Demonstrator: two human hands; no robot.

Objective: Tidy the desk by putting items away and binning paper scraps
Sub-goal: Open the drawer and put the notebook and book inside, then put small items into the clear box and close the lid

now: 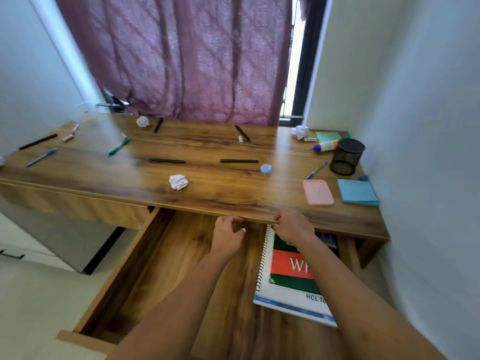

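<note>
Left hand fingers curled, holding nothing, tips at the worktop front edge. Right hand fingers curled against that edge, grip impossible to tell. Below, open drawer with spiral notebook; beyond, crumpled paper on the worktop.

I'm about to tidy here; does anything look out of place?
Yes: crumpled paper near the front edge, pens scattered across the desk outside the mesh cup, and the glue bottle lying on its side.
</note>
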